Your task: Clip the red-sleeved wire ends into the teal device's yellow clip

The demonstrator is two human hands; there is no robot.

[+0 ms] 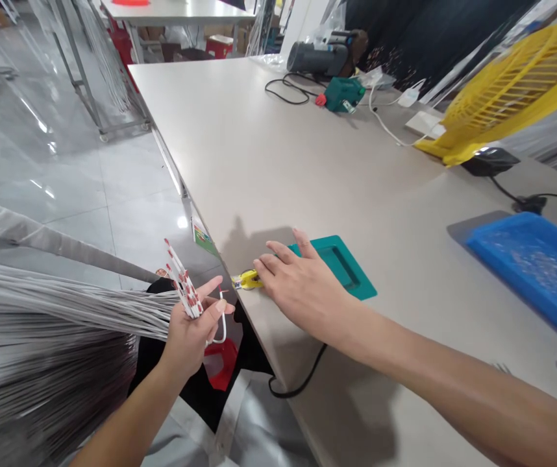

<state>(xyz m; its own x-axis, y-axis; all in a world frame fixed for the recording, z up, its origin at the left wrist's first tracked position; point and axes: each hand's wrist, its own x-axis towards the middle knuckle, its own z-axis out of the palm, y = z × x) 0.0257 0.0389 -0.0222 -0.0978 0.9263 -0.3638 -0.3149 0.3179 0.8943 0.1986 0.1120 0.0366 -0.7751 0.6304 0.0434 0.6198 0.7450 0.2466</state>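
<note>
My left hand (188, 334) is closed around a bundle of white cords (184, 285) with red tips, left of the table edge. One cord end stands apart between its thumb and fingers. Over the table, my right hand (302, 285) has its fingers spread, beside a yellow tool (248, 279) at the table edge and partly covering the teal tray (363, 285). The fingertips lie close to the yellow tool; whether they touch it is unclear.
Long grey-white cords (54, 311) hang at the left. On the table (210, 123) are a blue tray (541, 259) at the right, a yellow fan (512, 91), a green device (344, 95) and a grey motor (317, 58) at the back. A black cable lies near the front edge.
</note>
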